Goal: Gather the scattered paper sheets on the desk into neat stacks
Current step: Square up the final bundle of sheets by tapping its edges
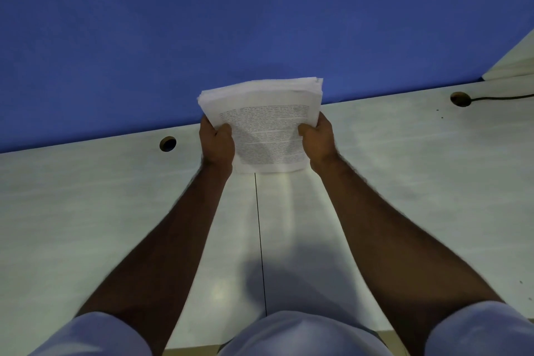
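Observation:
A thick stack of white printed paper sheets (267, 124) stands upright on its lower edge on the pale desk (390, 182), near the blue partition. My left hand (216, 143) grips the stack's left side and my right hand (318, 139) grips its right side, thumbs on the printed front page. The top edges of the sheets look slightly uneven. No loose sheets show elsewhere on the desk.
A blue partition wall (231, 23) rises right behind the desk. Two round cable holes sit in the desk, one at the left (168, 143) and one at the right (460, 99) with a dark cable (502, 98) running from it. A seam (260, 240) splits the desk.

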